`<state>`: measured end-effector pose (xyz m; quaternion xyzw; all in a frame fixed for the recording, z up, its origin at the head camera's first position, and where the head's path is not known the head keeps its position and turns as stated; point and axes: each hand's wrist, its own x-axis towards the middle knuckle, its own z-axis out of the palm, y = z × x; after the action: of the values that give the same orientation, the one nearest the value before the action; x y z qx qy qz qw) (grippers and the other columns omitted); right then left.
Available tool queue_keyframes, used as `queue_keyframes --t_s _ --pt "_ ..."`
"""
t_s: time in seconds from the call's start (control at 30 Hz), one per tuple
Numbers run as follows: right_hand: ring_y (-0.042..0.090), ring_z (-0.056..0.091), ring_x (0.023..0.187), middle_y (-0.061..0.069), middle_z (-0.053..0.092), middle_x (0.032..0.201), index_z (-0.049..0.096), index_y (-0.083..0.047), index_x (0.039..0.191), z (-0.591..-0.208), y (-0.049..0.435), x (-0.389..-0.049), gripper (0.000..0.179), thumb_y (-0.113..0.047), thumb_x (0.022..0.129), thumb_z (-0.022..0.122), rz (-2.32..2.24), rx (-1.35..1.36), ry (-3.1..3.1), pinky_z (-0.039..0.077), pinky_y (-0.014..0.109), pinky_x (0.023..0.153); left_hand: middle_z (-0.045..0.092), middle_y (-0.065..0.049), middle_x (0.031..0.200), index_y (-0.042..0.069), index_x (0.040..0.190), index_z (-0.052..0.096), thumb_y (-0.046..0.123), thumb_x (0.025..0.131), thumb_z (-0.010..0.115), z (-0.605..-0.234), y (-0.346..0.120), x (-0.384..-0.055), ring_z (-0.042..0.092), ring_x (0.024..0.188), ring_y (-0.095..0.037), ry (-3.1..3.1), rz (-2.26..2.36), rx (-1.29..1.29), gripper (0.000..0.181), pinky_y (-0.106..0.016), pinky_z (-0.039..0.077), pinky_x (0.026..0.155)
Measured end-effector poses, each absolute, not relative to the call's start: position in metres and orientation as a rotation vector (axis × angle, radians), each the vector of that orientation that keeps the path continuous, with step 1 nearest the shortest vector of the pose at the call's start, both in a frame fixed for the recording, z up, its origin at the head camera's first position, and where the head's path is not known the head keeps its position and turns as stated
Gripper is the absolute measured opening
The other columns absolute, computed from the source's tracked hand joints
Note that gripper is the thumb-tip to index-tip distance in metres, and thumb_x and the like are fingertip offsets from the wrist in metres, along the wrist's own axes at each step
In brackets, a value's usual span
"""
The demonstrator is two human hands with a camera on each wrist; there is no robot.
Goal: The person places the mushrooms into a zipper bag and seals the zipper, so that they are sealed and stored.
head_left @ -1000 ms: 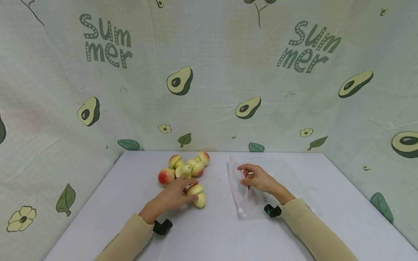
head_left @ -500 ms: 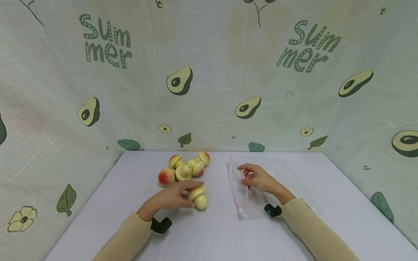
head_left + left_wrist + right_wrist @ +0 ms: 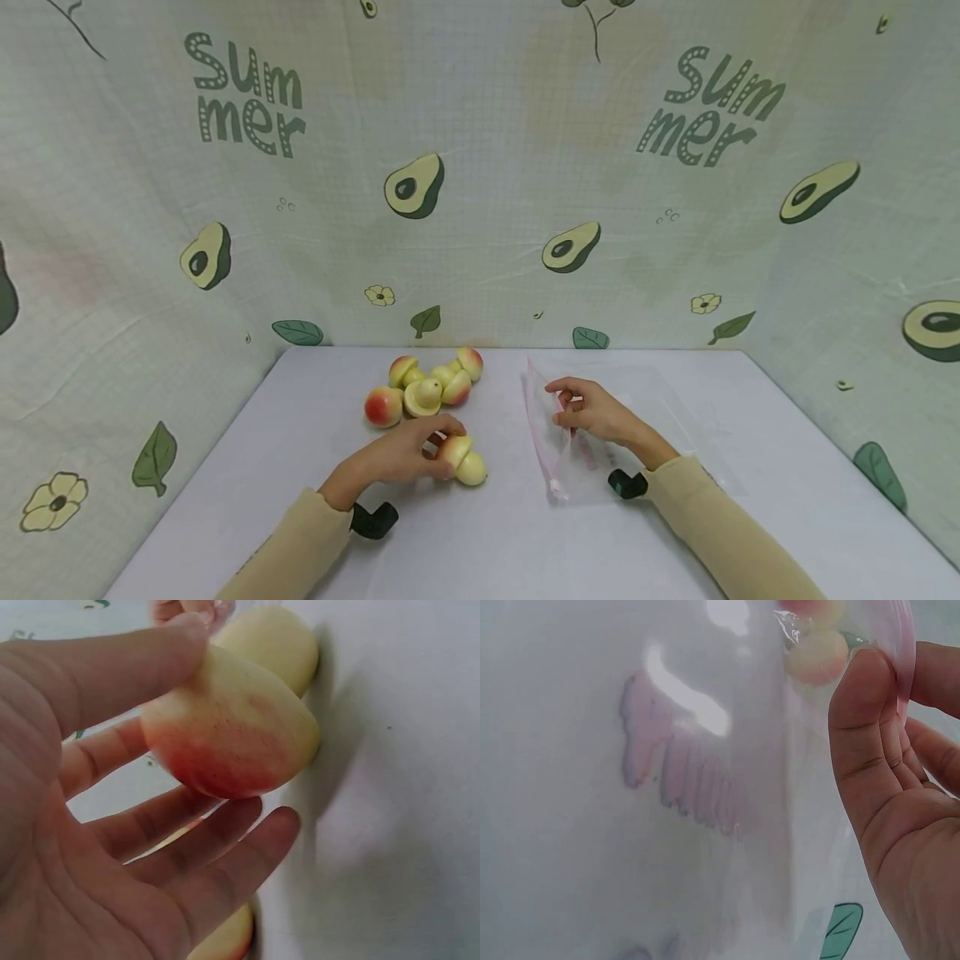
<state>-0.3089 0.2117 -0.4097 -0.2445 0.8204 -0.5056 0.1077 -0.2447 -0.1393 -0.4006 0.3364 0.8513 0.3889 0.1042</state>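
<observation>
My left hand [image 3: 401,452] holds a red-and-yellow peach-like fruit [image 3: 453,452] just above or on the table; I cannot tell which. A pale yellow round knob [image 3: 472,469] juts from it. In the left wrist view the thumb presses the fruit's top [image 3: 232,735], with the index finger behind it and other fingers spread below. To the right, my right hand [image 3: 594,410] pinches the pink rim [image 3: 905,645] of a clear zip bag [image 3: 547,467], which lies flat with its mouth lifted. Pink comb-shaped marks [image 3: 675,765] show on or through the plastic.
Several similar peach-like fruits [image 3: 383,407] are clustered at the back left of the white table [image 3: 480,542], behind my left hand. A printed cloth [image 3: 487,167] hangs along the back and sides. Each wrist wears a black camera [image 3: 375,521].
The held fruit has shifted a little to the right and turned, so its pale knob points more to the right. My right hand and the zip bag look unchanged.
</observation>
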Motion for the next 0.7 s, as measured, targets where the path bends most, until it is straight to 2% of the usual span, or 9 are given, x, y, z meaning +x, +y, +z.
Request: queue_keyframes --t_s 0.17,0.4,0.57,0.7 --pt "0.015 0.054 0.067 0.019 0.044 0.094 0.047 0.006 0.131 -0.41 0.213 -0.309 0.052 -0.003 0.085 0.069 -1.493 -0.713 2.417 0.052 0.036 0.059 0.053 0.004 0.118 0.013 0.119 0.053 0.021 0.082 0.076 -0.404 -0.134 -0.244 0.054 0.113 -0.02 2.5 1.201 0.923 0.045 -0.025 0.05 0.084" --pt "0.017 0.054 0.066 0.019 0.045 0.094 0.047 0.006 0.131 -0.41 0.212 -0.31 0.052 -0.002 0.085 0.069 -1.482 -0.693 2.417 0.052 0.035 0.058 0.053 0.003 0.123 0.009 0.129 0.051 0.022 0.081 0.077 -0.406 -0.131 -0.243 0.054 0.11 -0.021 2.477 1.168 0.991 0.056 -0.026 0.05 0.085" --pt "0.019 0.053 0.066 0.02 0.045 0.093 0.046 0.007 0.131 -0.409 0.211 -0.309 0.05 0.002 0.085 0.066 -1.487 -0.69 2.41 0.052 0.038 0.058 0.054 0.006 0.118 0.013 0.126 0.054 0.025 0.081 0.077 -0.407 -0.13 -0.243 0.054 0.106 -0.018 2.525 1.14 0.962 0.052 -0.026 0.05 0.084" --pt "0.021 0.054 0.067 0.022 0.045 0.093 0.048 0.007 0.129 -0.392 0.205 -0.298 0.047 0.005 0.085 0.065 -1.484 -0.686 2.407 0.052 0.041 0.06 0.055 0.007 0.114 0.014 0.124 0.055 0.028 0.08 0.077 -0.41 -0.13 -0.244 0.054 0.103 -0.016 2.548 1.154 0.933 0.052 -0.026 0.05 0.082"
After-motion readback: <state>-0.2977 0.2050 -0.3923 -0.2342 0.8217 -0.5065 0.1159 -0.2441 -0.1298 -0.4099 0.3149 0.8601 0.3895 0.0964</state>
